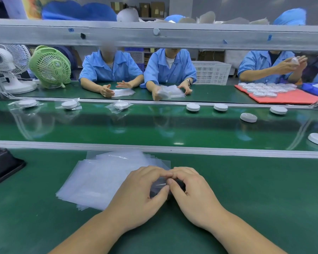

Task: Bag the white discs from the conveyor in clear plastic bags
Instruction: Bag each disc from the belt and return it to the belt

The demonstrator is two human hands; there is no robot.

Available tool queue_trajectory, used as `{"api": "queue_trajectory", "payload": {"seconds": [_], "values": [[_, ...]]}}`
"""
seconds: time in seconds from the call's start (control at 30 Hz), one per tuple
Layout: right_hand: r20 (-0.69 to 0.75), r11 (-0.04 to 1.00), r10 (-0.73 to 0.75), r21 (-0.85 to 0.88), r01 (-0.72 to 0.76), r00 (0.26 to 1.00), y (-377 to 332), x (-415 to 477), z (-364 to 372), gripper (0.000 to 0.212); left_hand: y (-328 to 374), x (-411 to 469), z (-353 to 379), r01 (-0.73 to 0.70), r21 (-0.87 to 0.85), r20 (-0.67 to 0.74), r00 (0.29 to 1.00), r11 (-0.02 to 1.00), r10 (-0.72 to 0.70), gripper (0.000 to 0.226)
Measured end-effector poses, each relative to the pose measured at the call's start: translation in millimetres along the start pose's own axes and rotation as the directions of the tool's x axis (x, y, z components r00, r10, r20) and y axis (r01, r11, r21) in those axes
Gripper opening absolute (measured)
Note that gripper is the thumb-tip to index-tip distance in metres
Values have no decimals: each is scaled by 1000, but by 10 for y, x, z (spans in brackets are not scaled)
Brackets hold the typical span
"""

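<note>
Hands meet over the green bench on the near side of the conveyor. The left hand and the right hand sit knuckle to knuckle, fingertips touching. Each pinches a bit of one clear bag between thumb and forefinger. The film between the thumbs looks dark, and from here I cannot tell whether anything is inside it.

That bag lies at the right edge of the stack of clear bags, which is fanned out flat on the same near side, close to the conveyor's rail. A black tray sits further left along that rail.

On the conveyor itself, towards its right end, ride five bare white discs, spaced apart, one of them half cut off at the frame edge. Towards its left end lie three bagged discs, each in crumpled clear film.

On the far side of the conveyor, workers in blue coats sit handling bags and discs of their own. Also on that far side are a white fan and a green fan at the left. A white basket stands behind the workers, and a red mat at the right is covered with more discs.
</note>
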State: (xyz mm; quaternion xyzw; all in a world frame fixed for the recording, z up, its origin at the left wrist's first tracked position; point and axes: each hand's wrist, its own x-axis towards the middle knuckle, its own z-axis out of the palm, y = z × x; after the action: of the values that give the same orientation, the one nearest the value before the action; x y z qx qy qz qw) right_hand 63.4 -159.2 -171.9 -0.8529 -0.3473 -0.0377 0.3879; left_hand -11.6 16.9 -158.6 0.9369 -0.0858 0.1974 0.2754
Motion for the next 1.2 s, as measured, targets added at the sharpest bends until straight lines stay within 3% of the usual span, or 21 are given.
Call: {"api": "queue_trajectory", "payload": {"seconds": [1.2], "values": [[0, 1000, -6, -4, 6, 1000, -21, 0, -9, 23, 18, 5, -13, 4, -2, 9, 1000, 1000, -4, 31]]}}
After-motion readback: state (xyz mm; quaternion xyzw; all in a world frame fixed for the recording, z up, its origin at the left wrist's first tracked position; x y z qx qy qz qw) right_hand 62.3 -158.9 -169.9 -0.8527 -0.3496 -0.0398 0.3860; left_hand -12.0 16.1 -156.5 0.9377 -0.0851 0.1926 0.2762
